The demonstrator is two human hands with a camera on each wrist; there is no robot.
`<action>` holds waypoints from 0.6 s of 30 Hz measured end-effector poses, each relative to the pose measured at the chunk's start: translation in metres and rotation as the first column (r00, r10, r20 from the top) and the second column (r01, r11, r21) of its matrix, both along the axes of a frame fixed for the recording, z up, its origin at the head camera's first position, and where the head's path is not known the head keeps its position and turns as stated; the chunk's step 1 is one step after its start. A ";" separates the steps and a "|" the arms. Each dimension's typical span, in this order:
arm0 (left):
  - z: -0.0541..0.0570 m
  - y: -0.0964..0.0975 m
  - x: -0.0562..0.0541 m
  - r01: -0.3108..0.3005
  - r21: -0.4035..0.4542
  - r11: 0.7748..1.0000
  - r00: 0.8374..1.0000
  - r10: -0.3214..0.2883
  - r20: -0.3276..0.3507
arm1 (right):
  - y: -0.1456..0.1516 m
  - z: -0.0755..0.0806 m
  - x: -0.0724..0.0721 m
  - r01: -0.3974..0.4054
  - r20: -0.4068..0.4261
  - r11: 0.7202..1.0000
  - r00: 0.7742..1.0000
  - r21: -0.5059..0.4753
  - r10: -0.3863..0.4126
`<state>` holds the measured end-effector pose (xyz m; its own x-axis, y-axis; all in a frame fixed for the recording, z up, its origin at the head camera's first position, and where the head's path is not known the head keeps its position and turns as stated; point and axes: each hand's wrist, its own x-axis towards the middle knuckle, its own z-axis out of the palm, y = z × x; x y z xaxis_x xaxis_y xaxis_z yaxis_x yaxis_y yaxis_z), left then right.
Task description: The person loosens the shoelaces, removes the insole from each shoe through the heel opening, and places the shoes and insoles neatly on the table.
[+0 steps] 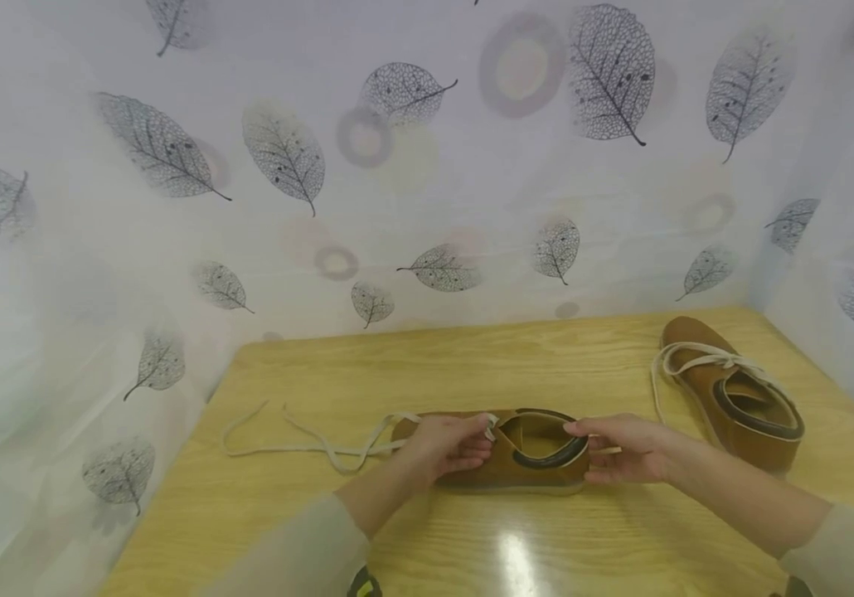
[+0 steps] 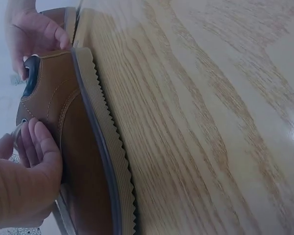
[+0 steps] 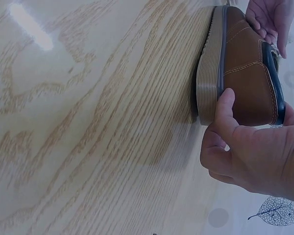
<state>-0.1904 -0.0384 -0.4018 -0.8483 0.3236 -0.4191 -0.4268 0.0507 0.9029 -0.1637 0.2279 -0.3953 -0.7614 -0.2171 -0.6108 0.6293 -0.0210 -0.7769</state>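
A brown leather shoe [image 1: 524, 478] with a dark padded collar lies sole down on the wooden table, its toe to the left and its heel to the right. My left hand [image 1: 442, 448] is over the lacing area and pinches the pale shoelace [image 1: 491, 424] near the top eyelets between thumb and fingers. Two loose lace ends [image 1: 337, 452] trail left past the toe. At the back, my right hand [image 1: 628, 448] grips the heel, the thumb at the collar's rim. The ridged sole [image 3: 210, 73] shows in the right wrist view, with a fingertip against its edge.
A second brown shoe [image 1: 759, 444] stands at the right of the table [image 1: 397, 369], its pale lace lying across the top. White cloth [image 1: 472, 191] printed with grey leaves hangs behind the table and along both sides.
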 end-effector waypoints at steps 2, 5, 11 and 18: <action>0.001 0.000 0.000 0.003 -0.015 1.000 1.000 -0.003 -0.007 | -0.001 -0.001 0.000 0.001 0.002 1.000 1.000 -0.001 -0.001; -0.001 0.001 0.002 -0.018 -0.008 1.000 0.999 0.018 -0.030 | -0.001 -0.002 -0.001 0.002 0.004 1.000 1.000 -0.010 -0.002; -0.013 0.002 0.017 -0.142 0.100 0.985 0.980 0.155 -0.128 | 0.000 0.000 -0.002 -0.021 -0.002 1.000 1.000 -0.013 0.021; -0.022 0.004 0.027 -0.218 0.201 0.955 0.952 0.253 -0.170 | 0.001 0.000 -0.002 -0.031 0.005 0.999 1.000 -0.008 0.031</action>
<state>-0.1629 -0.0342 -0.4243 -0.9678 0.1594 -0.1950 -0.2249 -0.1986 0.9539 -0.1660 0.2288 -0.3950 -0.7513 -0.2452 -0.6128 0.6335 -0.0075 -0.7737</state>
